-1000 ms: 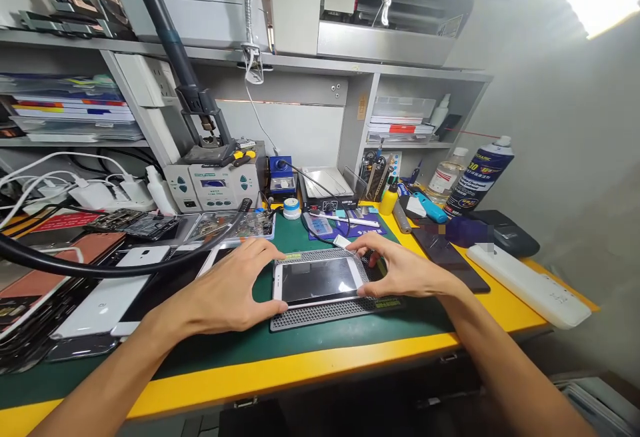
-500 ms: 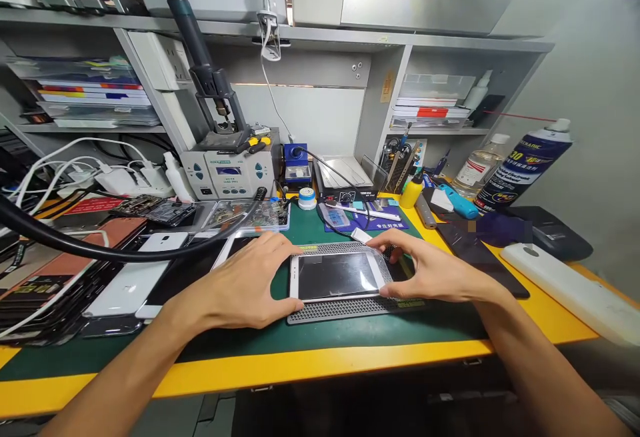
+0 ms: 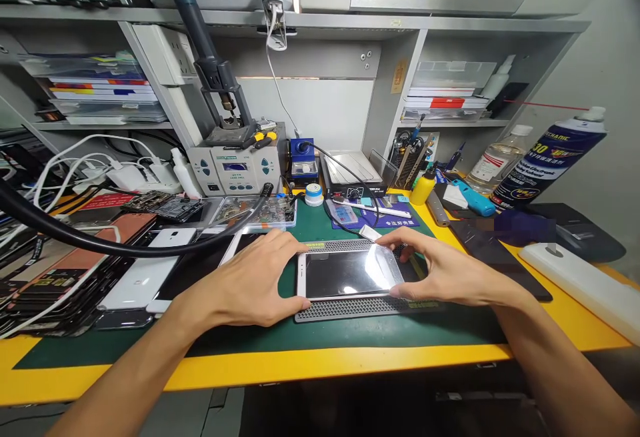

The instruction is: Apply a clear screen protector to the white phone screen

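Observation:
A white-framed smartphone [image 3: 345,273] with a dark screen lies face up on a grey perforated mat [image 3: 345,308]. My left hand [image 3: 263,280] grips its left end, with the index finger at the far corner and the thumb at the near one. At the other end, my right hand [image 3: 430,267] is closed across the width, thumb at the near edge and fingers at the far edge. A clear, glossy edge [image 3: 395,265] shows beside my right fingers; whether it is a film or a case I cannot tell. Bright glare covers the screen's right half.
Phones [image 3: 150,267] and a stack of phone parts [image 3: 55,283] lie left, below a black hose [image 3: 130,250]. Behind stand a soldering station [image 3: 237,170] and a white jar [image 3: 314,194]. A spray can [image 3: 547,160] and a white elongated device [image 3: 575,287] are at right.
The view has shifted slightly, so the bench appears farther right. Glare on the screen has spread, and the phone's white right border no longer shows clearly. Both hands keep their grip.

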A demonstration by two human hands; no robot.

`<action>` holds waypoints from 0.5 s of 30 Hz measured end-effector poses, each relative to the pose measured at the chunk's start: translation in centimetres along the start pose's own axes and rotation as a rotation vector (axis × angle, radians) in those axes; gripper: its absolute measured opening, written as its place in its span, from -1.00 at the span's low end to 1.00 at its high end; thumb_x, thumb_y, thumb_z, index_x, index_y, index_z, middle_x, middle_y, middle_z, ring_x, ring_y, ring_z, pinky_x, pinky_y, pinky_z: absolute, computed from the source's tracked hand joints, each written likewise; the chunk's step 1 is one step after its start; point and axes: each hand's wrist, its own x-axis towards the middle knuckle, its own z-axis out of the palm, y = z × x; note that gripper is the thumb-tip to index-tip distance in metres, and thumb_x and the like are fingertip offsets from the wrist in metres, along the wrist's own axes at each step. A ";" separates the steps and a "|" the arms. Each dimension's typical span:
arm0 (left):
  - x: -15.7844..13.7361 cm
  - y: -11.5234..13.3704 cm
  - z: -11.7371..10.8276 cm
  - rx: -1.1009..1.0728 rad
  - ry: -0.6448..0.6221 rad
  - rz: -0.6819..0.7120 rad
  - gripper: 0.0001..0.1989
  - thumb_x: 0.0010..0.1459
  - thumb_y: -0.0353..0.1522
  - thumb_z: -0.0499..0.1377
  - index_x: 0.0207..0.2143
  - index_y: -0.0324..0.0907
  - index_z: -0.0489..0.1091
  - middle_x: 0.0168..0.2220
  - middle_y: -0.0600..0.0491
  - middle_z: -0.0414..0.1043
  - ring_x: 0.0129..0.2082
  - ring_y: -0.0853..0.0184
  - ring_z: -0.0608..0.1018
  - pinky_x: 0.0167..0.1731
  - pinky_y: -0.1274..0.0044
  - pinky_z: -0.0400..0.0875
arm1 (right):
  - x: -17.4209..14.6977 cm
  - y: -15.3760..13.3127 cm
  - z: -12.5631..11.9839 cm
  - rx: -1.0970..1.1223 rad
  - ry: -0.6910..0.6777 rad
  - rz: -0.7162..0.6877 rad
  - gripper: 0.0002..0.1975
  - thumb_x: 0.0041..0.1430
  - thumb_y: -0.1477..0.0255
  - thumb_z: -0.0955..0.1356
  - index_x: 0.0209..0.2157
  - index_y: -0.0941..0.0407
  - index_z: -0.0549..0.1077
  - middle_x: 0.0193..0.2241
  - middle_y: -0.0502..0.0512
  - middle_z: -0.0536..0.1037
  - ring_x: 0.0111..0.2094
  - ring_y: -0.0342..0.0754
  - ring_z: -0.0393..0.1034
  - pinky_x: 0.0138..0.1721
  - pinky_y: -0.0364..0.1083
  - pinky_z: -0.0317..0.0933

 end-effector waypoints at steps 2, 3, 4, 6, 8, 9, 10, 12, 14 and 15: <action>-0.1 -0.1 0.0 0.005 -0.006 0.000 -0.32 0.05 -0.03 0.30 0.17 -0.07 0.29 0.04 -0.06 0.39 0.11 0.02 0.39 0.10 0.23 0.34 | 0.0 -0.1 0.0 -0.010 0.003 0.011 -0.32 -0.06 0.11 0.49 0.12 -0.03 0.37 0.04 0.09 0.45 -0.03 0.13 0.38 -0.04 0.03 0.34; -0.1 -0.1 0.0 0.005 -0.010 -0.004 -0.32 0.06 -0.02 0.29 0.18 -0.06 0.28 0.05 -0.06 0.39 0.11 0.01 0.38 0.10 0.22 0.34 | 0.0 -0.2 -0.1 -0.016 0.003 0.016 -0.32 -0.06 0.11 0.49 0.12 -0.03 0.37 0.04 0.08 0.45 -0.03 0.13 0.38 -0.05 0.02 0.34; -0.1 -0.1 0.0 0.003 -0.013 -0.009 -0.32 0.06 -0.01 0.28 0.18 -0.06 0.28 0.05 -0.06 0.39 0.11 0.00 0.39 0.08 0.22 0.35 | 0.0 -0.2 -0.1 -0.021 0.003 0.019 -0.32 -0.06 0.11 0.49 0.12 -0.04 0.36 0.03 0.08 0.45 -0.04 0.13 0.38 -0.07 0.02 0.35; -0.1 -0.1 0.0 -0.005 -0.019 -0.018 -0.33 0.07 0.00 0.27 0.17 -0.06 0.29 0.04 -0.07 0.39 0.09 0.00 0.40 0.04 0.23 0.38 | 0.0 -0.2 -0.1 -0.026 0.003 0.019 -0.32 -0.05 0.10 0.49 0.12 -0.06 0.36 0.03 0.08 0.45 -0.04 0.12 0.38 -0.09 0.01 0.35; -0.1 -0.1 -0.1 -0.009 -0.020 -0.021 -0.36 0.08 -0.01 0.27 0.15 -0.07 0.29 0.04 -0.07 0.39 0.07 0.01 0.41 0.03 0.24 0.39 | 0.0 -0.1 -0.1 -0.026 0.004 0.022 -0.32 -0.05 0.10 0.49 0.12 -0.06 0.35 0.03 0.08 0.45 -0.04 0.13 0.38 -0.08 0.02 0.35; -0.1 -0.1 -0.1 -0.008 -0.022 -0.018 -0.37 0.09 -0.03 0.26 0.15 -0.06 0.29 0.05 -0.07 0.39 0.07 0.02 0.41 0.03 0.24 0.39 | 0.0 -0.1 -0.1 -0.025 0.006 0.022 -0.32 -0.05 0.11 0.49 0.12 -0.06 0.36 0.04 0.08 0.45 -0.04 0.13 0.38 -0.07 0.02 0.35; -0.1 -0.1 -0.2 -0.007 -0.024 -0.015 -0.38 0.10 -0.04 0.26 0.16 -0.06 0.28 0.06 -0.07 0.38 0.08 0.02 0.41 0.04 0.24 0.38 | 0.0 0.0 0.0 -0.023 0.008 0.023 -0.32 -0.06 0.11 0.49 0.12 -0.06 0.36 0.04 0.08 0.45 -0.04 0.13 0.39 -0.07 0.03 0.35; -0.1 -0.2 -0.3 -0.011 -0.031 -0.014 -0.38 0.10 -0.07 0.26 0.17 -0.05 0.27 0.07 -0.06 0.37 0.08 0.02 0.41 0.06 0.25 0.37 | 0.0 0.0 0.0 -0.020 0.011 0.022 -0.32 -0.07 0.11 0.49 0.12 -0.05 0.37 0.04 0.09 0.45 -0.04 0.14 0.39 -0.06 0.03 0.35; -0.2 -0.3 -0.4 -0.024 -0.037 -0.020 -0.37 0.10 -0.08 0.27 0.19 -0.05 0.26 0.08 -0.06 0.37 0.08 0.03 0.42 0.07 0.26 0.37 | 0.0 0.0 0.0 -0.019 0.014 0.024 -0.31 -0.08 0.11 0.49 0.12 -0.05 0.38 0.02 0.09 0.46 -0.04 0.15 0.39 -0.07 0.04 0.35; -0.2 -0.4 -0.4 -0.031 -0.040 -0.025 -0.36 0.10 -0.09 0.26 0.19 -0.05 0.26 0.09 -0.06 0.37 0.08 0.03 0.42 0.07 0.26 0.37 | 0.0 0.0 0.0 -0.020 0.015 0.027 -0.31 -0.08 0.11 0.49 0.12 -0.05 0.38 0.01 0.10 0.46 -0.05 0.16 0.39 -0.06 0.05 0.35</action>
